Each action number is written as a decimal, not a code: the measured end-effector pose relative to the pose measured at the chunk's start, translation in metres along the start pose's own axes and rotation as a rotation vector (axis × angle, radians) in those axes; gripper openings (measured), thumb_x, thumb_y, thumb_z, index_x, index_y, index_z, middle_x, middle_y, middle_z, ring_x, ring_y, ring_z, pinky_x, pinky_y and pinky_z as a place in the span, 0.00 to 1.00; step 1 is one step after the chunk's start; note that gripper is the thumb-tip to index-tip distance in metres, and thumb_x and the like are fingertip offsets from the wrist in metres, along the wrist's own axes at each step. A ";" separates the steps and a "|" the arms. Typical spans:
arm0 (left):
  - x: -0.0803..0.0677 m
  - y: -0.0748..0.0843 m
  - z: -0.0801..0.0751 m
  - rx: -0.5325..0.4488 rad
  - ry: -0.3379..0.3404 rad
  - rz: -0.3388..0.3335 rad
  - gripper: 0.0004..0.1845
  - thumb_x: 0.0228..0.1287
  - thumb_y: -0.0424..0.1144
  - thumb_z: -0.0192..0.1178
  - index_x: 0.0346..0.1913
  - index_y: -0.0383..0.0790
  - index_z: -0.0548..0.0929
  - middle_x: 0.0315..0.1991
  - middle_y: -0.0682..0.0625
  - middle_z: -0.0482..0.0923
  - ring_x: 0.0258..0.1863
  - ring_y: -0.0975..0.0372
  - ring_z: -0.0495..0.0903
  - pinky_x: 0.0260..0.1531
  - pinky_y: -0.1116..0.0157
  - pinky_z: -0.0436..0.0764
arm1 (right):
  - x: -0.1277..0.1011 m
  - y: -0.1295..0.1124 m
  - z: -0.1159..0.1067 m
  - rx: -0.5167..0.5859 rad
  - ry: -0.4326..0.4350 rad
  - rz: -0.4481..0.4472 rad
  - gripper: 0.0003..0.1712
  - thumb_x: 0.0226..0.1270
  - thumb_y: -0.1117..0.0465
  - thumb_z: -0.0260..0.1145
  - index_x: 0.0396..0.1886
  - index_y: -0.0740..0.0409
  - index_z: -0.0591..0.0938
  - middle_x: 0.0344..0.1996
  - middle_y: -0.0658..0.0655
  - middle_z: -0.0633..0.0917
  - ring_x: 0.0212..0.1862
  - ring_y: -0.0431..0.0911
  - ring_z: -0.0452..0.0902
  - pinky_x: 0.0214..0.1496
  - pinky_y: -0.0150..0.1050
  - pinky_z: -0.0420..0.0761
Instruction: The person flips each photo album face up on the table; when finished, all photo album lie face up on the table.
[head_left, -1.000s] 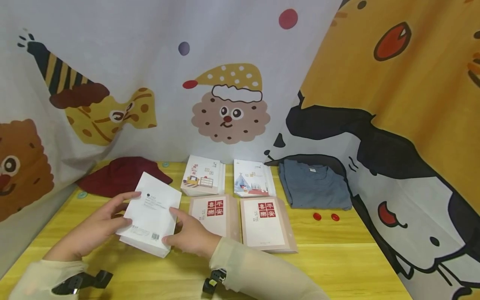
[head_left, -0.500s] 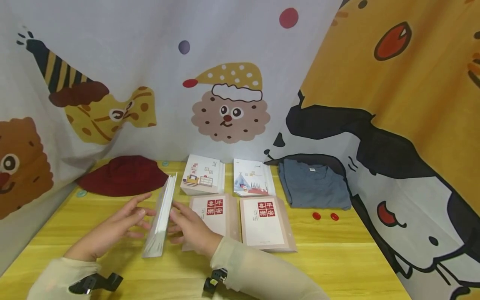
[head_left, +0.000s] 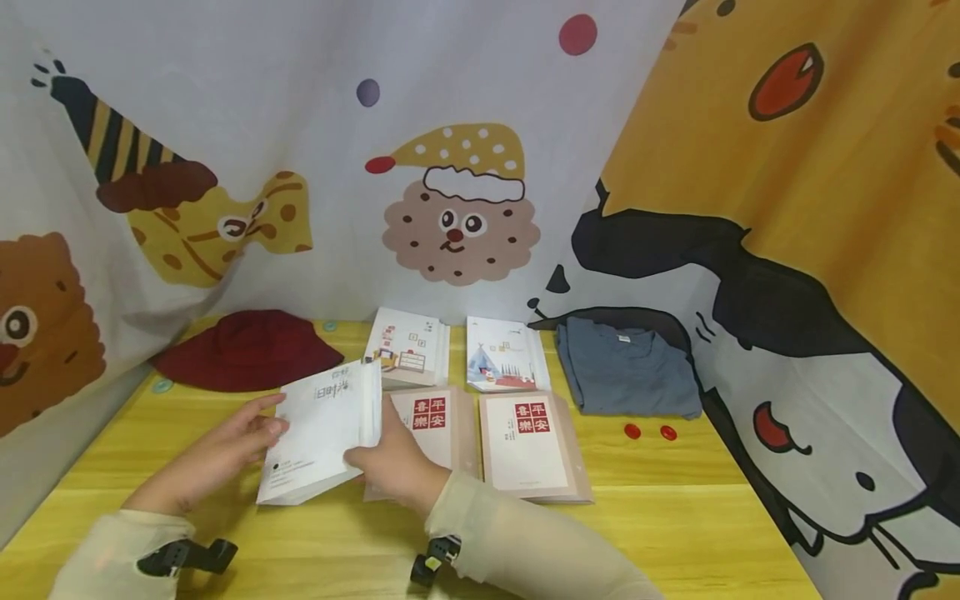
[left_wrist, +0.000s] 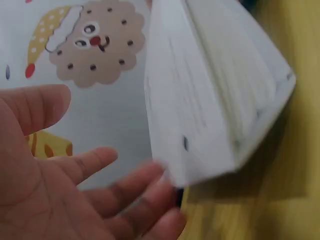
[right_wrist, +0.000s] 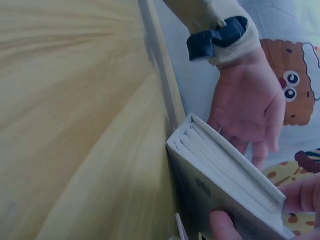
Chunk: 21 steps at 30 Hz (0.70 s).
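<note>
A thick white book (head_left: 322, 429) with dark lettering stands tilted above the table's left half. My right hand (head_left: 401, 458) grips its right side, the thumb in front; in the right wrist view the thumb (right_wrist: 223, 225) presses the cover. At the opposite side is my left hand (head_left: 217, 454), with its fingers extended beside the book. The left wrist view has that hand (left_wrist: 65, 170) spread, fingertips close to a corner of the book (left_wrist: 195, 90) whose pages fan apart. Whether those fingertips touch the book I cannot tell.
Behind lie a dark red hat (head_left: 247, 352), two illustrated white books (head_left: 408, 350) (head_left: 506, 358) and a folded grey-blue shirt (head_left: 628, 371). Two beige books with red characters (head_left: 429, 425) (head_left: 528, 446) lie right of my hands. Two red round pieces (head_left: 650, 432) sit before the shirt.
The white book has turned from its barcode-bearing side, past an edge-on pose, to a differently oriented lettered face. My left hand has let go of it; the right hand has shifted its grip.
</note>
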<state>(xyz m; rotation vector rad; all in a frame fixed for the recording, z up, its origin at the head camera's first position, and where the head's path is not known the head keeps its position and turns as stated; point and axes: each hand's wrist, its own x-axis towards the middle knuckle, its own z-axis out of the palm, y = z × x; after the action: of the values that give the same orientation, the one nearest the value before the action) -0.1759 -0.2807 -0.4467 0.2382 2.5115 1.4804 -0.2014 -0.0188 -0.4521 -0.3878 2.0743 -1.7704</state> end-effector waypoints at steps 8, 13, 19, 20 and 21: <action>0.004 -0.013 -0.008 -0.006 0.013 -0.144 0.38 0.86 0.46 0.46 0.83 0.28 0.45 0.76 0.18 0.49 0.71 0.30 0.62 0.59 0.41 0.79 | -0.005 -0.006 0.007 -0.215 -0.024 0.140 0.57 0.57 0.62 0.79 0.84 0.59 0.61 0.79 0.62 0.68 0.63 0.47 0.76 0.54 0.40 0.85; 0.009 -0.013 -0.010 0.024 0.021 -0.187 0.40 0.86 0.50 0.47 0.83 0.26 0.47 0.80 0.20 0.41 0.77 0.27 0.48 0.71 0.27 0.57 | -0.003 -0.005 0.008 -0.204 -0.025 0.139 0.51 0.56 0.60 0.81 0.79 0.63 0.69 0.75 0.61 0.74 0.71 0.49 0.73 0.70 0.43 0.78; 0.011 -0.009 -0.011 0.043 0.031 -0.227 0.41 0.85 0.51 0.46 0.82 0.24 0.46 0.81 0.21 0.39 0.79 0.27 0.43 0.73 0.26 0.49 | -0.002 -0.004 0.005 -0.133 -0.020 0.127 0.47 0.56 0.62 0.79 0.77 0.62 0.72 0.74 0.63 0.74 0.74 0.54 0.71 0.77 0.47 0.70; 0.012 -0.008 -0.011 0.045 0.032 -0.227 0.41 0.85 0.50 0.46 0.82 0.23 0.46 0.81 0.21 0.39 0.79 0.27 0.43 0.73 0.27 0.49 | -0.003 -0.005 0.004 -0.126 -0.021 0.120 0.47 0.56 0.62 0.79 0.77 0.61 0.72 0.75 0.63 0.74 0.75 0.55 0.70 0.78 0.48 0.70; 0.012 -0.007 -0.010 0.049 0.034 -0.228 0.41 0.86 0.50 0.46 0.82 0.23 0.46 0.81 0.21 0.39 0.79 0.27 0.43 0.74 0.27 0.49 | -0.004 -0.005 0.004 -0.122 -0.020 0.115 0.47 0.56 0.62 0.79 0.77 0.60 0.73 0.75 0.62 0.74 0.76 0.56 0.69 0.78 0.48 0.70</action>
<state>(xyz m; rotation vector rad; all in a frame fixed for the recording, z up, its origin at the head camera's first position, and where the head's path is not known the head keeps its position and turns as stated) -0.1900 -0.2900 -0.4496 -0.0644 2.5046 1.3459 -0.1965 -0.0210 -0.4475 -0.3118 2.1518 -1.5737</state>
